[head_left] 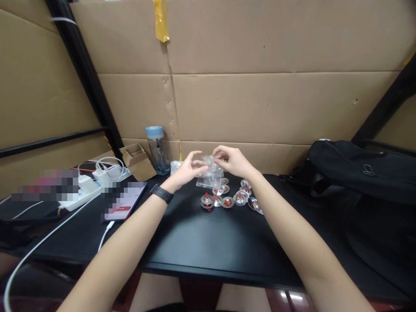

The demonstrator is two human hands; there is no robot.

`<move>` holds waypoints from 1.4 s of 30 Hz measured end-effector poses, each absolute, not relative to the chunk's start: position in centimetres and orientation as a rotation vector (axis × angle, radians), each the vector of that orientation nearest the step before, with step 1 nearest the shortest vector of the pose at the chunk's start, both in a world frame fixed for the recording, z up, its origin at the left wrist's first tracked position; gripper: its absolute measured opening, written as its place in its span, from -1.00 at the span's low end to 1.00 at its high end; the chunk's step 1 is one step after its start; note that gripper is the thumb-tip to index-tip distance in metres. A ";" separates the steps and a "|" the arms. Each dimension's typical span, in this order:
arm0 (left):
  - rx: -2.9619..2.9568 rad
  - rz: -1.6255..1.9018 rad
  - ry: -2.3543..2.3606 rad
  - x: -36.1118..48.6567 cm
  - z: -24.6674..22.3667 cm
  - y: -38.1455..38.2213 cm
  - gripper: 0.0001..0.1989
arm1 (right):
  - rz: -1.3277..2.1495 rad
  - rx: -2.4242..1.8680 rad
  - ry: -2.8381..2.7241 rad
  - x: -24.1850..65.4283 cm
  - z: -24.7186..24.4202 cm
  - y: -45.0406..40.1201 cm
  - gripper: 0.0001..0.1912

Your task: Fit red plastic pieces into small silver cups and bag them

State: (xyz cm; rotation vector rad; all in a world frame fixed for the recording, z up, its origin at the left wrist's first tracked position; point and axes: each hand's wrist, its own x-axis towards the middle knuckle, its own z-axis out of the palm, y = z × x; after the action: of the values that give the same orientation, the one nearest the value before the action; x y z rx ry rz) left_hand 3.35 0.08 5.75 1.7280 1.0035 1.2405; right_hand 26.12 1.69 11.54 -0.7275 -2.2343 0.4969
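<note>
A crumpled clear plastic bag is between my two hands, above the back part of the black table. My left hand, wearing a dark wristband, has its fingers curled and its thumb against the bag's left side. From the right, my right hand pinches the bag's upper edge; the fingertips are partly hidden. Several small silver finger cymbals with red loops lie in front of and to the right of the bag. One stacked pair sits at the left of this group. My right forearm partly covers the rightmost ones.
Behind my left hand stand a blue-lidded bottle and an open cardboard box. A phone, cables and a power strip lie at left. A black backpack fills the right side. Cardboard panels wall the back.
</note>
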 end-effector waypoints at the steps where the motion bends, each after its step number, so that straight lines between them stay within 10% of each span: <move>1: 1.716 1.240 0.983 2.9 5.1 0.0 -0.25 | 0.505 -0.723 -2.257 25.7 11.4 1.7 -0.70; 16: 1.967 1.163 2.253 -6.2 0.8 2.8 -0.51 | -0.026 -0.970 -2.868 18.0 3.9 10.8 -0.51; 22: 2.027 1.126 2.612 -4.7 1.0 1.8 -0.51 | -0.228 -1.077 -2.878 16.0 3.5 10.7 -0.75; 32: 2.708 0.991 1.999 0.1 1.2 1.8 -0.82 | -0.096 -1.174 -2.470 21.7 8.7 8.9 -0.77; 42: 2.853 0.468 1.717 4.7 -0.7 8.1 -0.72 | 0.520 -1.150 -2.311 33.0 12.8 3.3 -0.76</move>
State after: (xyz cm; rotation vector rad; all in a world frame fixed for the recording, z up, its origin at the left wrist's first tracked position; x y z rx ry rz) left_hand 4.71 8.13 -0.66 2.8532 1.7167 0.4675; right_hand 33.01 3.30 12.81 -1.1504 -2.3112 0.5204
